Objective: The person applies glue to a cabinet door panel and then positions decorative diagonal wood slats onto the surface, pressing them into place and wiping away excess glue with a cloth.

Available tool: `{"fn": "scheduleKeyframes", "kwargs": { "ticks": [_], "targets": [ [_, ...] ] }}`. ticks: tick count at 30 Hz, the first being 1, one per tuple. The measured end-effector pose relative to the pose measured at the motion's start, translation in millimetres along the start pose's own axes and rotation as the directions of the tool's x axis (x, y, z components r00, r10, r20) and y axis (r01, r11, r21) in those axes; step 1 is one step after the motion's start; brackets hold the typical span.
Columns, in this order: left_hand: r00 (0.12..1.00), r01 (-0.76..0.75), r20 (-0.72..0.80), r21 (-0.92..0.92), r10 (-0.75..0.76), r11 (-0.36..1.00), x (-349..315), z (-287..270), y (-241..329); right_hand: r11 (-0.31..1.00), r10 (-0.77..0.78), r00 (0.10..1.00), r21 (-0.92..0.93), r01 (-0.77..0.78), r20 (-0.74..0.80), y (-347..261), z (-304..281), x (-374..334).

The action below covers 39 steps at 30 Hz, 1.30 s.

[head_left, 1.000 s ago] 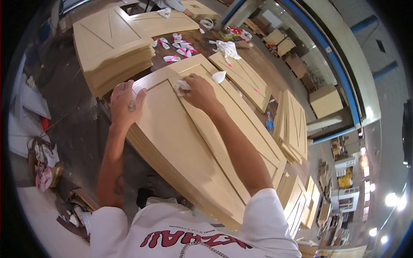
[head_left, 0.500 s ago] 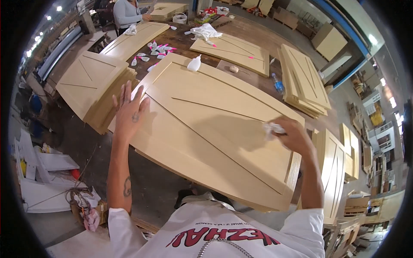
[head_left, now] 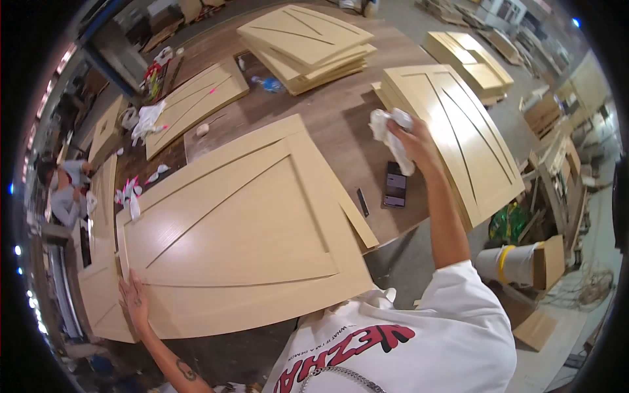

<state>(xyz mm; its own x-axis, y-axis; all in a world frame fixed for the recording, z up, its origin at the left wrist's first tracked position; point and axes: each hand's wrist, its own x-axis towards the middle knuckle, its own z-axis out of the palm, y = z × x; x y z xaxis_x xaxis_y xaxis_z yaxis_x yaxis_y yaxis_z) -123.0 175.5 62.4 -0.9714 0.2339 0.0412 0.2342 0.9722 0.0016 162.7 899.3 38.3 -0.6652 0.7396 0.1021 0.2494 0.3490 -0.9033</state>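
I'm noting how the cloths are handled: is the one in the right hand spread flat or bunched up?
Bunched up: the white cloth is crumpled in the right hand, with one loose end trailing.

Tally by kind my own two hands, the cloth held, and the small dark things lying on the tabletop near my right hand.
Hands (left hand, right hand): 2
White cloth, in the right hand: 1
Dark phone-like slab: 1
Thin black strip: 1
Total: 5
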Motion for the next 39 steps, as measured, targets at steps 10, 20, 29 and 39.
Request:
{"fn": "scheduleKeyframes", "kwargs": {
  "ticks": [10,20,29,39],
  "targets": [
    [0.963,0.265,-0.081,0.076,-0.259,0.961,-77,11,46,0.945,-0.261,0.962,-0.182,0.270,0.076,78,108,45],
    [0.677,0.311,0.063,-0.928,-0.733,0.207,-214,46,223,0.814,-0.529,0.779,-0.057,0.578,0.336,-60,145,53],
    [0.666,0.183,-0.490,-0.624,-0.562,0.760,-193,21,215,0.704,-0.449,0.751,-0.326,0.631,0.485,-72,151,40],
    [0.725,-0.247,-0.684,-0.361,-0.076,0.899,17,-31,181,0.706,-0.490,0.797,-0.376,0.600,0.352,-54,142,-4]
  ]
}}
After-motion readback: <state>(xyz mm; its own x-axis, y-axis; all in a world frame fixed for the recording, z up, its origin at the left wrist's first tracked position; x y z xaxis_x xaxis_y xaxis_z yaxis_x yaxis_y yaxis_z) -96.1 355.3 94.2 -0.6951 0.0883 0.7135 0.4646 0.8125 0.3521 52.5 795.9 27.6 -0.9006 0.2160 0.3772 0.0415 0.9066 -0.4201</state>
